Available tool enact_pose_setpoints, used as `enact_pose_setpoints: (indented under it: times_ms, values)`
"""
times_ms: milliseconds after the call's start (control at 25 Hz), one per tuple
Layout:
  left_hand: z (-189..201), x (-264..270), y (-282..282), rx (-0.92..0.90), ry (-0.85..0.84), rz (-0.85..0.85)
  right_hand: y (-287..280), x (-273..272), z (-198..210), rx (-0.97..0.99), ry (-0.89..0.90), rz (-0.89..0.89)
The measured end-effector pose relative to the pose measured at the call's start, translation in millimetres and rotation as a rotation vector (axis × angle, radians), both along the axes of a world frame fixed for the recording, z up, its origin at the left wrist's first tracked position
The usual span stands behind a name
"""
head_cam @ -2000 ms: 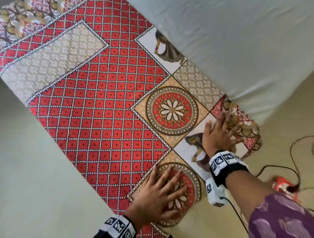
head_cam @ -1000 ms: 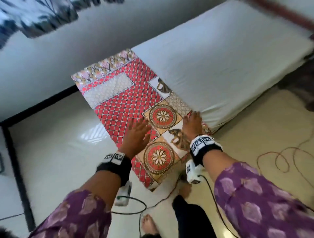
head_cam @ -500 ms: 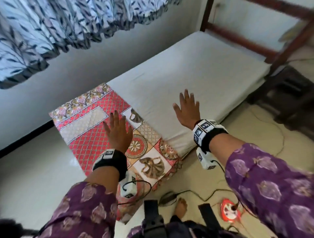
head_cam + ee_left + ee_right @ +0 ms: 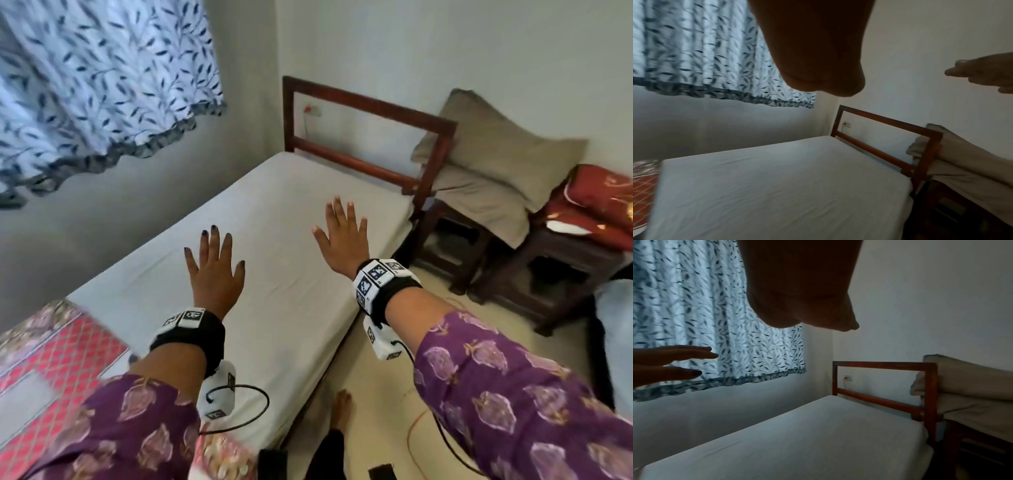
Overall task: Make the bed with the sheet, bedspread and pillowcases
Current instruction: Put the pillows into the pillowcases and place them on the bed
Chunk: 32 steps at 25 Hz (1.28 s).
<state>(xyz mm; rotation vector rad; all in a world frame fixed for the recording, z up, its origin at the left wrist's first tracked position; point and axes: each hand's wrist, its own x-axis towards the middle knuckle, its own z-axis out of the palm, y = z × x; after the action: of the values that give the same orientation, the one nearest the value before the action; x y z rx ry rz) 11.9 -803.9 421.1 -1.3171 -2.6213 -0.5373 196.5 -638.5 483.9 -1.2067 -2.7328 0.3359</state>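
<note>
Both hands, left hand (image 4: 214, 274) and right hand (image 4: 342, 236), spread (apparently hovering) above sheet (image 4: 274, 219).

Left hand (image 4: 215, 274), right hand (image 4: 342, 236): outstretched, fingers spread.

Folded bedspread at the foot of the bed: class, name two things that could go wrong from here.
1. The folded bedspread overhangs the mattress corner, so it might slide off.
2. Cables trail across the floor beside a bare foot; stepping toward the pillows could snag them.
</note>
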Motion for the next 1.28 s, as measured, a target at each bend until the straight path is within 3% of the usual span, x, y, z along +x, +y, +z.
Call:
enact_pose_setpoints:
  times_ms: [360, 520, 800, 1040, 1280]
  values:
    - [44, 23, 336, -0.035, -0.015, -0.163, 268, 9, 32, -0.007, 0.007, -0.086]
    - [54, 42, 450, -0.003, -0.048, -0.191, 355, 18, 31, 0.003, 0.033, -0.089]
    - [50, 80, 659, -0.006, -0.054, -0.288, 564, 52, 11, -0.034, 0.051, -0.140]
    - [41, 116, 825, -0.030, -0.183, -0.261, 755, 103, 5, -0.129, 0.054, -0.295]
    - [31, 141, 977, -0.128, -0.278, -0.268, 897, 143, -36, -0.322, 0.111, -0.568]
